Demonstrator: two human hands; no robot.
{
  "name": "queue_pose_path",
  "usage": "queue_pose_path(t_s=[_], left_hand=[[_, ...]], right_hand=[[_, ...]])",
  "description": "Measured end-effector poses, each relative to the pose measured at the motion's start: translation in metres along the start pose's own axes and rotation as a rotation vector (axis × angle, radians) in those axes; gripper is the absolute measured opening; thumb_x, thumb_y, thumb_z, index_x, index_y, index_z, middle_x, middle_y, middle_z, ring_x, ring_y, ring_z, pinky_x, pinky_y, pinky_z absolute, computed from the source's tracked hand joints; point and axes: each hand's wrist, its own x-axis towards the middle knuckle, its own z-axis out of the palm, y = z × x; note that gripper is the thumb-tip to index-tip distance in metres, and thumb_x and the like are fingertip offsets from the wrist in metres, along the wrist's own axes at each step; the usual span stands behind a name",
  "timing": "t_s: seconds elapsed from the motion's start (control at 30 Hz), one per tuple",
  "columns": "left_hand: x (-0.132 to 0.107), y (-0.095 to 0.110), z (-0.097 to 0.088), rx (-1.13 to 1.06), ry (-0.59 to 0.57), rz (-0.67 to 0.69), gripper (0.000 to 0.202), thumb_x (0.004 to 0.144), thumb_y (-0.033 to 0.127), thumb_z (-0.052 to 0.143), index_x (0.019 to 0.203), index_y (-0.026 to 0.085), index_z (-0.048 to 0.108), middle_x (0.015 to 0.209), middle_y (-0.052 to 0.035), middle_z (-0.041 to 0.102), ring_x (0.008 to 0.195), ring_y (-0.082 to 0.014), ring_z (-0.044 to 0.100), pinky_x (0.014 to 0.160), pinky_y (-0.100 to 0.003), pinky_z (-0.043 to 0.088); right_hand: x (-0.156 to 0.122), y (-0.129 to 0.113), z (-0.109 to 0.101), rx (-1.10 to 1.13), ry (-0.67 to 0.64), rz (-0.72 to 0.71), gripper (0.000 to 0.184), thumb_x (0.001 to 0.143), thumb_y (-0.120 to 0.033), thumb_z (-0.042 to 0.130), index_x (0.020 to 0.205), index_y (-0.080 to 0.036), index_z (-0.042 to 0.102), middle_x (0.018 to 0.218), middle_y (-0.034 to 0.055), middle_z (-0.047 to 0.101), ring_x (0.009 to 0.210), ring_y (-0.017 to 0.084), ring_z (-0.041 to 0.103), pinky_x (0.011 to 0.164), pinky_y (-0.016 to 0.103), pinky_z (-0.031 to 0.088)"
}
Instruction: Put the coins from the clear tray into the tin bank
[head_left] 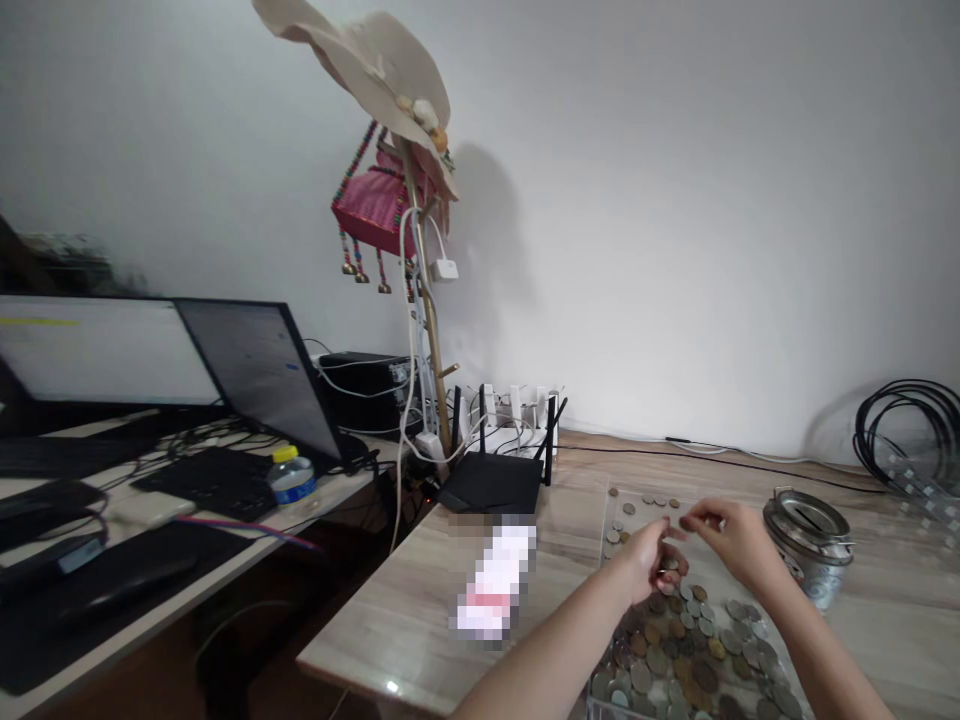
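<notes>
Over the clear tray (616,500) on the marble-look table (420,600), my 2 hands sit close together, nearly touching at the fingertips. My left hand (651,560) is curled, fingers pinched toward the thumb, and it seems to hold a few coins, though I cannot tell how many or how firmly. My right hand (731,540) hovers just beside it with thumb and forefinger pinched, apparently on 1 small coin; the pinch is too small to be sure. The heap of mixed coins (686,650) lies below my wrists in the near part of the tray, and a short row of sorted coins (656,500) lies at the far edge. A metal tin with a slotted lid (808,535) stands just right of my right hand. I judge I am mid-sort, passing or checking 1 coin between hands. Placing it calls for a light, steady pinch and a short reach.
</notes>
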Motion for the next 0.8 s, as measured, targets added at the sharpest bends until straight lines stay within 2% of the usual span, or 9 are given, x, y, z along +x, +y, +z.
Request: queue_pose_path(t_s=[0.07, 0.13, 0.2, 0.27, 0.37, 0.43, 0.67, 0.73, 0.8], left_hand=[[0.003, -0.001, -0.004, -0.084, 0.125, -0.008, 0.021, 0.072, 0.024, 0.037, 0.086, 0.012, 0.048, 0.05, -0.0024, 0.051, 0.033, -0.0055, 0.035, 0.035, -0.016, 0.022], [0.004, -0.002, -0.008, -0.189, 0.2, 0.032, 0.023, 0.065, 0.009, 0.038, 0.085, 0.009, 0.049, 0.059, -0.0069, 0.056, 0.041, -0.0075, 0.046, 0.043, -0.018, 0.035], [0.004, -0.003, -0.009, -0.265, 0.216, 0.08, 0.032, 0.059, 0.001, 0.036, 0.089, 0.007, 0.047, 0.07, -0.0115, 0.06, 0.056, -0.0128, 0.057, 0.057, -0.025, 0.043], [0.002, -0.003, -0.009, -0.277, 0.181, 0.097, 0.039, 0.057, -0.004, 0.034, 0.093, 0.005, 0.045, 0.077, -0.0146, 0.06, 0.07, -0.018, 0.06, 0.067, -0.03, 0.045], [0.0, -0.003, -0.007, -0.246, 0.13, 0.104, 0.044, 0.056, -0.008, 0.034, 0.097, 0.005, 0.044, 0.082, -0.0159, 0.059, 0.077, -0.0199, 0.06, 0.071, -0.029, 0.045], [-0.001, -0.003, -0.007, -0.233, 0.14, 0.105, 0.045, 0.057, -0.009, 0.035, 0.099, 0.005, 0.044, 0.084, -0.0161, 0.059, 0.077, -0.0195, 0.061, 0.072, -0.027, 0.045], [0.003, -0.006, -0.011, -0.329, 0.147, 0.11, 0.039, 0.062, -0.006, 0.039, 0.098, 0.006, 0.043, 0.088, -0.0183, 0.059, 0.08, -0.0198, 0.06, 0.07, -0.024, 0.046], [0.005, -0.005, -0.012, -0.38, 0.162, 0.098, 0.031, 0.064, -0.001, 0.04, 0.095, 0.005, 0.043, 0.088, -0.0201, 0.058, 0.081, -0.0206, 0.06, 0.069, -0.024, 0.046], [0.007, -0.003, -0.013, -0.425, 0.2, 0.119, 0.023, 0.068, 0.007, 0.042, 0.091, 0.006, 0.044, 0.087, -0.0212, 0.058, 0.081, -0.0219, 0.059, 0.068, -0.024, 0.046]], right_hand=[[-0.004, 0.004, -0.018, -0.143, 0.286, 0.093, 0.031, 0.071, -0.045, 0.042, 0.076, -0.023, 0.063, 0.072, 0.0026, 0.062, 0.065, 0.015, 0.051, 0.057, 0.025, 0.035], [-0.009, 0.015, -0.037, -0.296, 0.516, 0.188, 0.033, 0.073, -0.045, 0.039, 0.082, -0.025, 0.063, 0.08, 0.0034, 0.062, 0.076, 0.019, 0.05, 0.059, 0.027, 0.034], [-0.012, 0.031, -0.054, -0.417, 0.605, 0.297, 0.034, 0.072, -0.046, 0.037, 0.082, -0.026, 0.063, 0.081, 0.0054, 0.061, 0.08, 0.022, 0.048, 0.056, 0.029, 0.032], [-0.013, 0.047, -0.063, -0.482, 0.567, 0.429, 0.035, 0.069, -0.048, 0.039, 0.079, -0.027, 0.064, 0.076, 0.0077, 0.06, 0.073, 0.024, 0.048, 0.051, 0.029, 0.029], [-0.012, 0.061, -0.067, -0.517, 0.422, 0.543, 0.035, 0.064, -0.051, 0.041, 0.075, -0.028, 0.065, 0.068, 0.008, 0.058, 0.063, 0.022, 0.047, 0.048, 0.028, 0.026], [-0.011, 0.063, -0.067, -0.547, 0.367, 0.553, 0.034, 0.064, -0.05, 0.04, 0.073, -0.029, 0.065, 0.066, 0.0072, 0.058, 0.063, 0.022, 0.048, 0.05, 0.029, 0.025], [-0.014, 0.067, -0.071, -0.628, 0.298, 0.657, 0.034, 0.064, -0.05, 0.038, 0.075, -0.031, 0.064, 0.069, 0.0077, 0.06, 0.071, 0.024, 0.049, 0.056, 0.031, 0.025], [-0.015, 0.068, -0.072, -0.626, 0.296, 0.64, 0.034, 0.064, -0.05, 0.039, 0.075, -0.031, 0.065, 0.069, 0.0084, 0.059, 0.072, 0.024, 0.049, 0.057, 0.031, 0.025], [-0.016, 0.066, -0.072, -0.621, 0.36, 0.581, 0.035, 0.065, -0.051, 0.039, 0.077, -0.029, 0.064, 0.071, 0.0089, 0.06, 0.073, 0.025, 0.049, 0.058, 0.033, 0.025]])
